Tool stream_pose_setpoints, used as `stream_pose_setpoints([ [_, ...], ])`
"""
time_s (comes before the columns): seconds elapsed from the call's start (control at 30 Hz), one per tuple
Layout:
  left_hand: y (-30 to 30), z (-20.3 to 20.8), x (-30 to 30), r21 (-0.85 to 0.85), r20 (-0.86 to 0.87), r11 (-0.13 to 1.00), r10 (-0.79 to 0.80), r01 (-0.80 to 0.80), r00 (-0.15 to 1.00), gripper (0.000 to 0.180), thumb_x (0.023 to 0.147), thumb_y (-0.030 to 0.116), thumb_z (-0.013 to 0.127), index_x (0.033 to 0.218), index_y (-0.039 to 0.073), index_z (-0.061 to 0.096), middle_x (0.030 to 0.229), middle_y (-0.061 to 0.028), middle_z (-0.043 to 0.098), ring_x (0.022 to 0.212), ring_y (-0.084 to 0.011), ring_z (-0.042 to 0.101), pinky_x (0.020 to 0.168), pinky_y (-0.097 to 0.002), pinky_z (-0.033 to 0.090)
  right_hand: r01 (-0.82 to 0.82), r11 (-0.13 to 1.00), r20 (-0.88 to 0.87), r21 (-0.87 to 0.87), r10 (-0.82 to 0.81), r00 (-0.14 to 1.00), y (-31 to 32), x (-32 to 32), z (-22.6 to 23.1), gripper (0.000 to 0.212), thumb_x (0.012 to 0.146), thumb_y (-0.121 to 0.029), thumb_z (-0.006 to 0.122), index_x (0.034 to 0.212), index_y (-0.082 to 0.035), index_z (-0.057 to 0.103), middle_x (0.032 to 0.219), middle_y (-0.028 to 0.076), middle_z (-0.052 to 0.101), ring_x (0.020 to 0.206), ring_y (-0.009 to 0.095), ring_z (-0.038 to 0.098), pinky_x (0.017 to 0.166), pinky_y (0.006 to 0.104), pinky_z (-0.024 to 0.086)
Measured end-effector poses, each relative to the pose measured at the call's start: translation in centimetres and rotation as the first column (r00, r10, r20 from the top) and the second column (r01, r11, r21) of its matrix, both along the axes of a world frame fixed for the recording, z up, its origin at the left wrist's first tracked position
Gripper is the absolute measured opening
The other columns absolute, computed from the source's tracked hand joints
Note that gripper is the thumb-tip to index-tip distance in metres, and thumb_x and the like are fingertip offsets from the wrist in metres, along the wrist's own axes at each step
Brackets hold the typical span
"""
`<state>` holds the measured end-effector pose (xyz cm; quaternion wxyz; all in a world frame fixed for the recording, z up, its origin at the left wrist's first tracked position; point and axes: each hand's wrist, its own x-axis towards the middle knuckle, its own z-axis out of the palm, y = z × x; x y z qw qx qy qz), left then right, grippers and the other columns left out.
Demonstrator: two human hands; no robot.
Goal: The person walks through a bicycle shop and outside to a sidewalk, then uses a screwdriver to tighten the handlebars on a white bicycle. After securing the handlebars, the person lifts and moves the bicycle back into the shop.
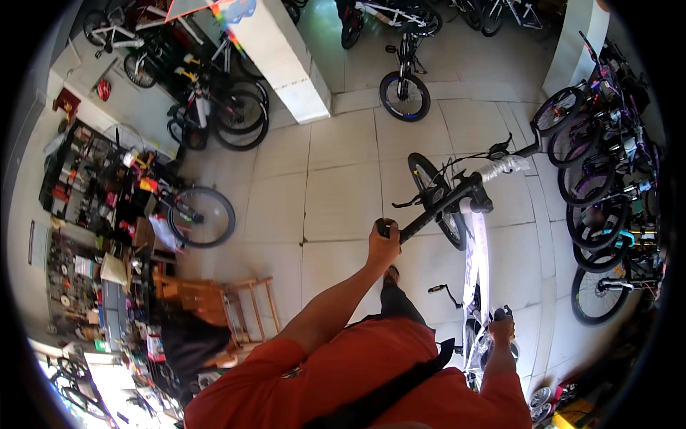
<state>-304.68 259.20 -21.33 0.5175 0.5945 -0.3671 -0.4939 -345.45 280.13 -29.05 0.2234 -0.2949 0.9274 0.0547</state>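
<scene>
White-framed bicycle [477, 257] upright on the tiled floor [343, 186], long axis running away from the body, toward the top edge. Left hand [384, 239] wrapped around the near handlebar grip [383, 228]; right hand [501, 330] lower, closed on the saddle end. Rear wheel mostly hidden; far bar end wrapped, hard to read.

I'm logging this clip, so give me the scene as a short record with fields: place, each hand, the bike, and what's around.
place: bicycle shop with a pale tiled floor
left hand: closed on the left grip of the handlebar
right hand: gripping the rear of the bike, near the saddle
bike: white-framed bicycle, front wheel turned, one bar end in clear wrap
right side: row of purple bicycles
left side: wooden stool, cluttered parts shelf
</scene>
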Motion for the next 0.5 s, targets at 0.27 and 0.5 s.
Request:
stream_pose_setpoints([
  [0.27, -19.1, 0.8, 10.4, 0.004, 0.029, 0.998, 0.055, -0.055, 0.998, 0.019, 0.103, 0.016, 0.061, 0.115, 0.001, 0.058, 0.069, -0.0062, 0.061, 0.044, -0.0138, 0.055, 0.042, -0.0317, 0.045, -0.031, 0.995, 0.031, 0.092, 0.029, 0.999, -19.0, 8.3, -0.4, 0.053, 0.079, -0.027, 0.077, 0.127, -0.007, 0.063, 0.127, 0.017, 0.069, 0.122, 0.038, 0.067, 0.106, 0.0532, 0.049],
  [0.5, -31.6, -0.8, 21.1, -0.035, 0.053, 0.989, 0.143, -0.141, 0.988, 0.02, 0.102, 0.013, 0.058, 0.118, 0.0, 0.058, 0.067, -0.0074, 0.061, 0.044, -0.0144, 0.055, 0.042, -0.0316, 0.045, -0.132, 0.988, 0.052, 0.081, 0.129, 0.99, -33.6, 17.7, -0.6, 0.054, 0.083, -0.026, 0.072, 0.13, -0.004, 0.059, 0.129, 0.02, 0.067, 0.123, 0.039, 0.065, 0.106, 0.0549, 0.049],
])
